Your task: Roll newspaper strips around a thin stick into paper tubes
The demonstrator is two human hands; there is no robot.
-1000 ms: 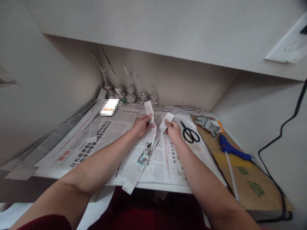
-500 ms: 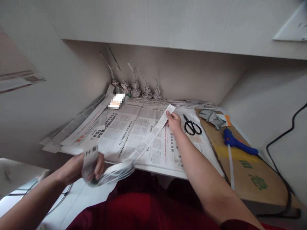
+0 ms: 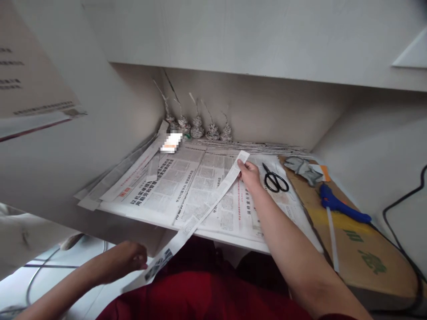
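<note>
A long newspaper strip runs diagonally from the tabletop down over its front edge to my lap. My right hand pinches its upper end between thumb and fingers, just above the newspaper sheets. My left hand hangs in front of the table, beside the strip's lower part, its fingers loosely bent and apart; nothing shows in it. Black-handled scissors lie to the right of my right hand.
Several woven paper gourd shapes stand along the back, near a pixelated phone-like object. Thin paper rods lie behind the sheets. On the right, cardboard carries a blue glue gun and a crumpled grey cloth.
My left hand has let go of the looped part of the strip and moved lower. The strip now hangs straighter across the table edge. My right hand keeps its pinch.
</note>
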